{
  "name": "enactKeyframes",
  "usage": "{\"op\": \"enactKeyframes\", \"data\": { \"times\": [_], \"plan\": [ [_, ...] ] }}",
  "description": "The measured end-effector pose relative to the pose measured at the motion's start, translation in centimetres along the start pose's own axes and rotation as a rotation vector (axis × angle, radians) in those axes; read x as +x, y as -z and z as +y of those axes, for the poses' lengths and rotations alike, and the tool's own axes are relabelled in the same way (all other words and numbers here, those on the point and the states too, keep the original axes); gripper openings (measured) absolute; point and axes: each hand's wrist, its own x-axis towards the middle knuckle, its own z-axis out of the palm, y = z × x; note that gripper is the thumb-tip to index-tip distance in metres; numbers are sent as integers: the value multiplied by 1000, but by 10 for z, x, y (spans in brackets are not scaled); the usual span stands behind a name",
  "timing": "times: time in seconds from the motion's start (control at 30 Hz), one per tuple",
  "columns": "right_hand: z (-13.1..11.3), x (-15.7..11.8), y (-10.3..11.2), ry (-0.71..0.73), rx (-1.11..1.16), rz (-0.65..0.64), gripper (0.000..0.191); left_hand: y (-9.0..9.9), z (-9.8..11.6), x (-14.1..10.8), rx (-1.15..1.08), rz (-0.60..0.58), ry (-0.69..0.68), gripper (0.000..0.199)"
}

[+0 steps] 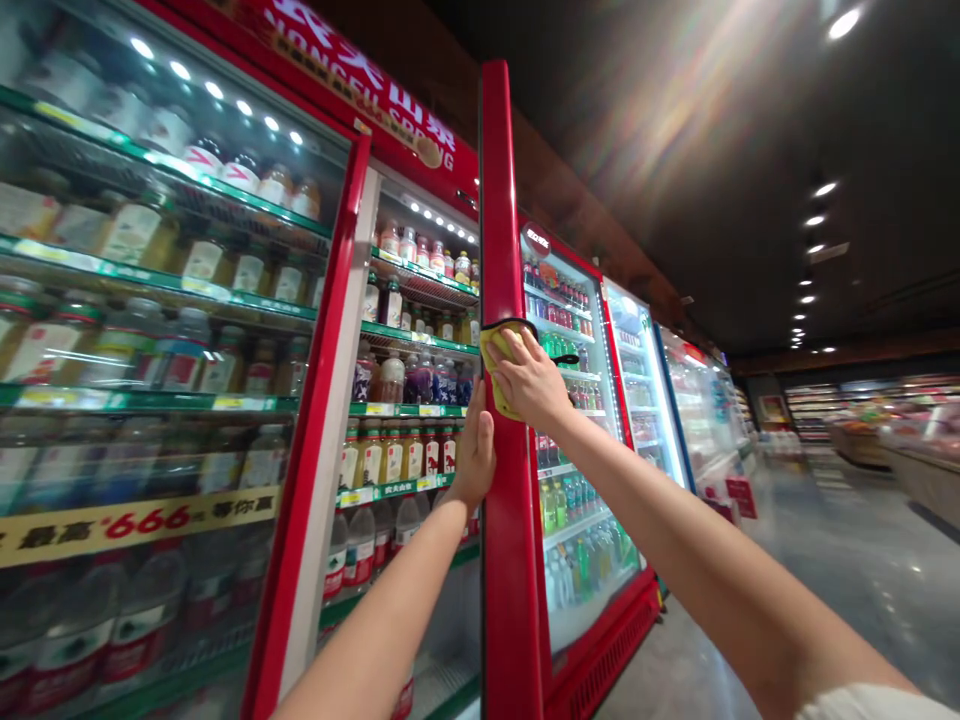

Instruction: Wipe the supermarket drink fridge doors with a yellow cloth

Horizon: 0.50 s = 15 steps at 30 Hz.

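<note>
Yellow cloth [504, 403] with a black edge lies against the tall red door [498, 200]. It looks soft and light; its middle seems a good place to hold. The right grip [531, 382] presses it there, fingers spread. The left grip [472, 455], flat, rests against the door's side. Bottles [392, 457] stand beyond.

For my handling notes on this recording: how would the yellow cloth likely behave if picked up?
The yellow cloth is probably floppy, since it appears creased beneath the right hand. It's likely light, looking like a small piece of fabric. It seems unlikely to roll, as it lies fairly flat against the red door frame.
</note>
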Motion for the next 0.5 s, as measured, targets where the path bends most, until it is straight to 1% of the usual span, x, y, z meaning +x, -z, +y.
{"op": "enactKeyframes", "data": {
  "times": [0.1,0.2,0.33,0.5],
  "plan": [
    [-22,-40,-2,-49,14,10,50,4,5,-11,-19,-34,30,68],
    [-42,-73,-2,-61,26,4,50,10,8,-31,-16,-69,83,71],
    [-61,-105,1,-24,39,-49,51,21,11,-66,-30,-102,175,73],
    [-85,-142,-1,43,64,-113,52,38,18,-117,-51,-103,324,74]
  ]
}}
